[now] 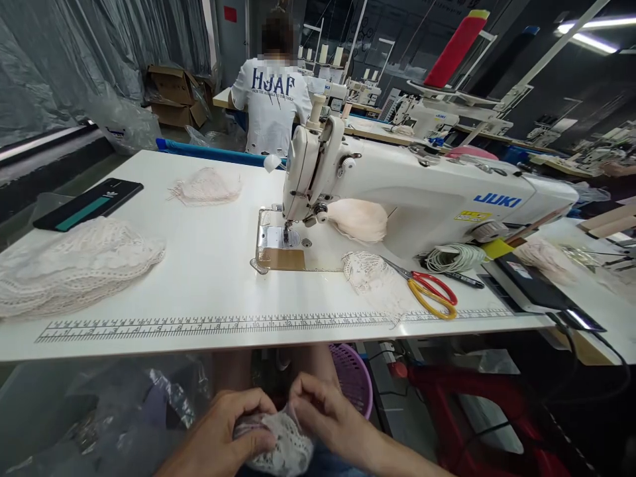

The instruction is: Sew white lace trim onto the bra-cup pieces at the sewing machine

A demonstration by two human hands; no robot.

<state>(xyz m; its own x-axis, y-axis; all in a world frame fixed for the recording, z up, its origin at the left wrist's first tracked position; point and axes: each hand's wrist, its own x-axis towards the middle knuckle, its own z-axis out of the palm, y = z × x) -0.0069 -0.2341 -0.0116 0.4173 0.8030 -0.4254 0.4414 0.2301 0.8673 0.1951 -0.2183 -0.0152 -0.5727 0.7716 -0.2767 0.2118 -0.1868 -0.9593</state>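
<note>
Below the table's front edge, my left hand (233, 427) and my right hand (330, 414) both pinch a small piece of white lace (285, 444) in my lap, fingers curled round it. Above them the white table (209, 258) carries a white JUKI sewing machine (412, 192). A stack of white lace pieces (69, 265) lies at the table's left. One lace piece (206, 187) sits further back, another (372, 275) lies by the red-and-yellow scissors (430, 291).
A dark phone (89, 204) lies at the far left of the table. A pale fabric cup (358, 220) rests under the machine arm. A purple basket (352, 377) and clear plastic bags (109, 411) sit under the table. A person in a white T-shirt (272, 99) works beyond.
</note>
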